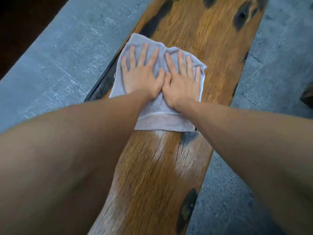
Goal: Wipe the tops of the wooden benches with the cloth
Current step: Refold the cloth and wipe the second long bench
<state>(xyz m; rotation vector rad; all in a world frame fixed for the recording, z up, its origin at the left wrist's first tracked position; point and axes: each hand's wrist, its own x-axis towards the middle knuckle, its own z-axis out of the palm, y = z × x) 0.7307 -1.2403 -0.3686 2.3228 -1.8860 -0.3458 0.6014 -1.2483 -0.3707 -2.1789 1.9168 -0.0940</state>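
The cloth [157, 92], a pale grey towel, lay flat on the top of the wooden bench [152, 175], a little above the middle of the view, with its left edge hanging just past the bench's side at about nine o'clock. Both hands sat on it side by side, thumbs touching. The left hand [144, 77] was spread, fingers straight and fanned toward eleven and twelve o'clock, palm down on the cloth. The right hand [183, 82] was also flat and spread, its fingers pointing toward twelve and one o'clock, and the fabric bunched slightly between the two hands.

This two-palm hold looked chosen to cover most of the cloth and press it evenly, so a push along the plank would drag the whole towel instead of letting it roll up. The arms reached out nearly straight from six o'clock, which suggested the weight was being leaned into the stroke.

The bench ran from six to about one o'clock, with dark knots and long cracks in the grain. A paler, hazy sheen showed on the wood just below the cloth, toward six o'clock; it may have been damp or reflected light, and I could not tell which. Grey stone paving [64, 53] lay on both sides.

No brand, label or writing could be read on the cloth or the bench.
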